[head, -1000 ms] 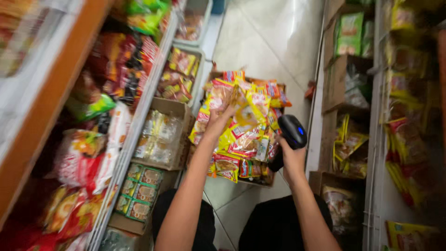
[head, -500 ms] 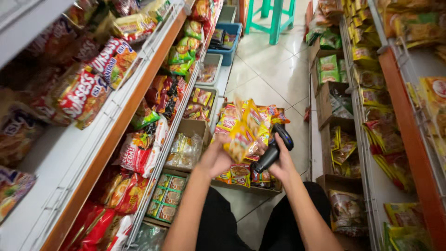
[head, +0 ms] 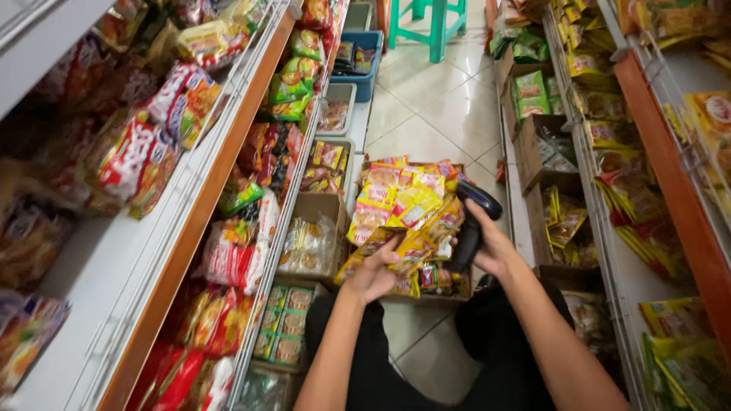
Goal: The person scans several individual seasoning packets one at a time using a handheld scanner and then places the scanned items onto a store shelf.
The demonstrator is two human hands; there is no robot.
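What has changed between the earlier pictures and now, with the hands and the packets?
The left hand came down from reaching into the box of packets and now holds a yellow packet low, in front of the black scanner. The right hand moved the scanner from beside the box toward that packet. The view also tilted up along the aisle. The scanner stayed gripped; box and shelves are unmoved.

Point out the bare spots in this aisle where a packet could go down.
Bare floor tiles between the carton of packets and the green stool. Left shelves, right shelves and carton are crammed. Left hand holds yellow packets, right hand a scanner.
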